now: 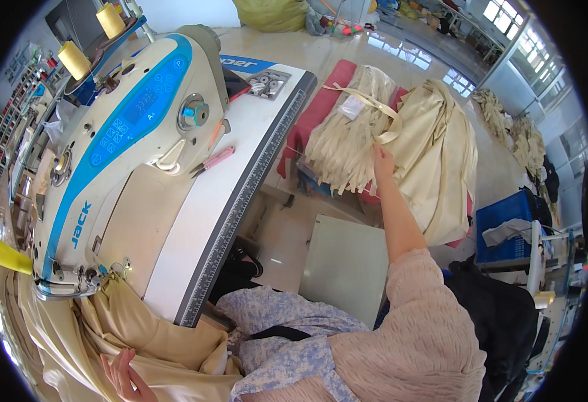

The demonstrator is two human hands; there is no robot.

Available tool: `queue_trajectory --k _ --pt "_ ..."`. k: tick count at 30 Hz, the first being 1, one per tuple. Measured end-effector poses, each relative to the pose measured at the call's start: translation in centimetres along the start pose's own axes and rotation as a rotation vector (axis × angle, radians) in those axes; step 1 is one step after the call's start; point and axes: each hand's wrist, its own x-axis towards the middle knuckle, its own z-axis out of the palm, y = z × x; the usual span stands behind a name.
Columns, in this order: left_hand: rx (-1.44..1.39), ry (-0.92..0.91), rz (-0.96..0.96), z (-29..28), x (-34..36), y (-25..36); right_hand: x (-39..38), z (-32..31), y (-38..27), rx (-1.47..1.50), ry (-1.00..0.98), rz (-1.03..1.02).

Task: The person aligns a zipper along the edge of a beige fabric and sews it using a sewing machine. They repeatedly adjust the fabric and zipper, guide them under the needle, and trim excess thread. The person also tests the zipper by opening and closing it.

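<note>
My right hand (pixel 383 163) reaches out to the bundle of cream fabric straps (pixel 334 151), its fingers closed on a strap at the bundle's right side. A pale label lies on the bundle. Folded cream fabric (pixel 441 161) lies just right of it, both on a pink pad (pixel 294 151). My left hand (pixel 123 375) is low at the bottom left, fingers loosely bent and apart, beside cream satin fabric (pixel 166 335) that hangs from under the needle of a white-and-blue sewing machine (pixel 76 194).
Pink snips (pixel 217 157) and a metal parts tray (pixel 268 86) lie on the table (pixel 186 254). A grey seat (pixel 341 261) stands below the pad. Yellow thread cones (pixel 73 61) stand behind the machine. A blue crate (pixel 498 221) and black cloth (pixel 491 308) are at the right.
</note>
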Motion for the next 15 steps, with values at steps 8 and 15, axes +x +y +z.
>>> queue_trajectory --k 8,15 --pt "-0.081 -0.006 -0.029 0.3 0.2 2.1 3.5 -2.9 -4.6 0.614 -0.113 0.236" --pt "-0.757 -0.243 -0.347 3.3 -2.1 3.6 -8.6 -5.9 -15.2 0.829 -0.287 0.118"
